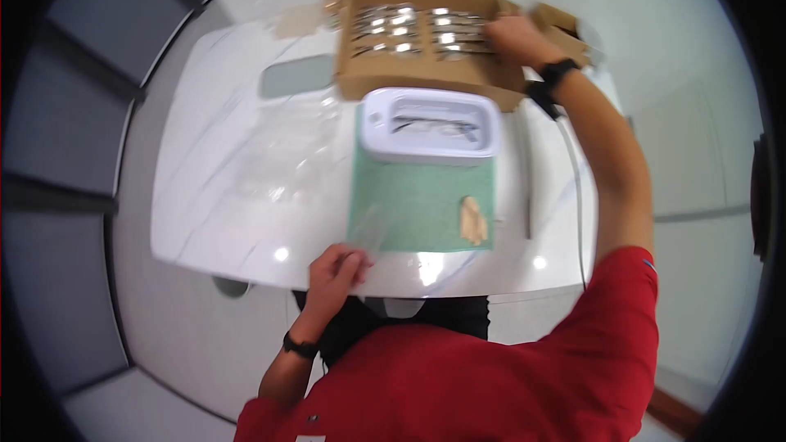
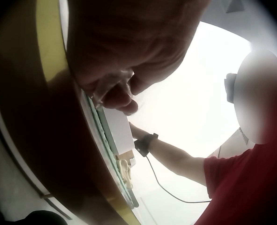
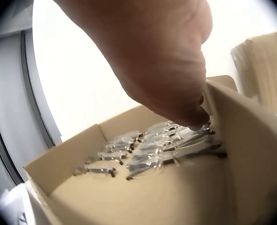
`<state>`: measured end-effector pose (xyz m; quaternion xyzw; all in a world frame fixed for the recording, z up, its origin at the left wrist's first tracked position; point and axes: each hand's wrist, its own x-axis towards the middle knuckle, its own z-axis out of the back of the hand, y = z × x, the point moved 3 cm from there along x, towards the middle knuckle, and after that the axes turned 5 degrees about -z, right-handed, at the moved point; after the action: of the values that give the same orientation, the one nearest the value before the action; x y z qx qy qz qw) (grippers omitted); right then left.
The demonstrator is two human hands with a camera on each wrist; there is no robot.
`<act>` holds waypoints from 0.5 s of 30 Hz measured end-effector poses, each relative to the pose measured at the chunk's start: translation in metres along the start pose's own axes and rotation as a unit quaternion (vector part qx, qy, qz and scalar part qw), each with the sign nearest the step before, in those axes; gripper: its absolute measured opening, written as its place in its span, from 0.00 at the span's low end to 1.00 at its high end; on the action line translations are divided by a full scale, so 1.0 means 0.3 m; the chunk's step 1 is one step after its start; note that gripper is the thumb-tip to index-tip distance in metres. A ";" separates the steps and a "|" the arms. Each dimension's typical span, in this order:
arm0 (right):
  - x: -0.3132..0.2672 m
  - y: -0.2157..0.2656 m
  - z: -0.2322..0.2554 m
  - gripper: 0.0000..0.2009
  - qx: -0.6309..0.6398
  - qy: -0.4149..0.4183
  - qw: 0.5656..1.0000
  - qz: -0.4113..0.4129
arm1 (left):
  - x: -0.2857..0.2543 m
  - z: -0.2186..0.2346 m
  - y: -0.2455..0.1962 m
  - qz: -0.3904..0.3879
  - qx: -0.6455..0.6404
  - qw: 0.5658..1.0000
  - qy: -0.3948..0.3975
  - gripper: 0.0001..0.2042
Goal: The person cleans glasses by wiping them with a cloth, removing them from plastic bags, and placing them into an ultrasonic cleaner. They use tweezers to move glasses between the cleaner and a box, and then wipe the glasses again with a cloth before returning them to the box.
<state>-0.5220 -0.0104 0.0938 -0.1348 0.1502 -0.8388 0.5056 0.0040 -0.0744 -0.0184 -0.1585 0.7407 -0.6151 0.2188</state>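
At the table's front edge my left hand [image 1: 334,272] pinches a clear plastic bag [image 2: 111,85], seen faintly over the green mat in the head view. My right hand [image 1: 524,39] reaches into the right end of a cardboard box [image 1: 434,74], where rows of eyeglasses [image 1: 385,31] lie. In the right wrist view its fingertips [image 3: 198,123] come together on the end of a pair of eyeglasses [image 3: 187,139]. In front of the box, a white ultrasonic cleaner [image 1: 430,157] holds another pair of eyeglasses [image 1: 434,125] in its basin.
Under the cleaner lies a green mat [image 1: 417,205] with a crumpled beige cloth [image 1: 472,223] on it. Clear plastic bags [image 1: 282,151] spread over the table's left side, below a grey pad [image 1: 296,76]. A thin grey rod [image 1: 526,180] and a cable [image 1: 576,172] lie at right.
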 end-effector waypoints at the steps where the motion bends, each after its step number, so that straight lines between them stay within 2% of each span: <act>1: -0.003 0.013 0.029 0.04 0.020 0.034 0.999 -0.021 | -0.017 0.003 -0.014 0.014 -0.005 1.000 -0.003 0.07; 3: -0.046 0.050 0.115 0.05 0.156 -0.052 0.986 -0.008 | -0.012 -0.003 -0.045 0.032 -0.027 0.999 -0.004 0.07; 5: -0.116 0.115 0.213 0.07 0.249 -0.134 0.958 0.041 | -0.025 0.006 -0.066 0.018 -0.038 0.999 0.010 0.07; 7: -0.245 0.256 0.380 0.13 0.343 -0.133 0.930 0.022 | -0.031 -0.001 -0.092 0.007 -0.039 0.999 0.025 0.07; 11: -0.441 0.557 0.603 0.20 0.440 -0.063 0.874 0.194 | -0.044 0.028 -0.186 -0.020 -0.004 0.999 0.047 0.07; 13: -0.496 0.664 0.627 0.20 0.498 0.047 0.841 0.205 | -0.049 0.037 -0.219 -0.042 0.034 0.997 0.047 0.07; 15: -0.500 0.737 0.645 0.19 0.512 0.086 0.824 0.227 | -0.056 0.050 -0.252 -0.064 0.041 0.996 0.050 0.07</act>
<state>-0.2023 0.0023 0.1746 0.2537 -0.2313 -0.6654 0.6629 0.0235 -0.0933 0.0558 -0.1656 0.7131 -0.6650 0.1479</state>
